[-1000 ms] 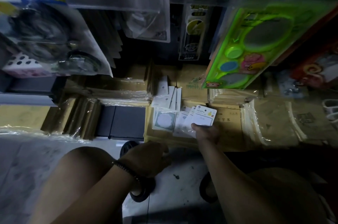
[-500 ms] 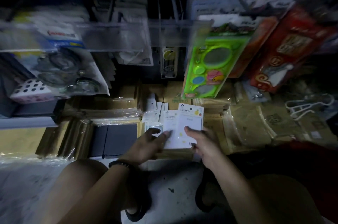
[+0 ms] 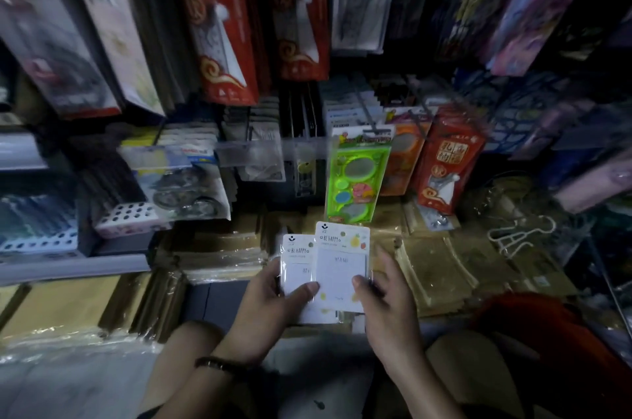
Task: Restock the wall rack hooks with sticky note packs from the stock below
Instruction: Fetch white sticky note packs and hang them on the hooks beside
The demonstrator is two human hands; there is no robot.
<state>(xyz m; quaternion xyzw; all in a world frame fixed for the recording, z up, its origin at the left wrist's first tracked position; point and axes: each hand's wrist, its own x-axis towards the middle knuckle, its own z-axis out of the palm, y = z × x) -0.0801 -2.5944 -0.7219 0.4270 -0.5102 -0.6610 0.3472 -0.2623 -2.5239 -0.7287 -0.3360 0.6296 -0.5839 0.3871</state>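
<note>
Low in front of my knees, both hands are closed on the stock. My left hand (image 3: 273, 302) grips a white sticky note pack in clear wrap printed "BE HAPPY" (image 3: 297, 263), with the thumb across its lower right corner. My right hand (image 3: 383, 295) pinches a second white pack with small fruit drawings (image 3: 342, 268); the thumb lies on its front lower edge and the fingers are behind. The two packs overlap, the right one in front and a little higher, so the hands are close together but I judge they do not touch. More white packs seem to lie under them, against the left palm; how many I cannot tell.

Just beyond the packs I see the brown paper bundles in clear plastic (image 3: 441, 268) which carry the stock below. Above them hangs a bright green plastic stencil card (image 3: 355, 179) and, to its right, a red card pack with gold writing (image 3: 448, 162).

About progress, I judge it is early: packs are gathered and lifted, but none is on a hook yet. The wire hooks of the wall rack (image 3: 366, 110) are further up and well apart from my hands. Which hook is meant for these packs I cannot tell.
</note>
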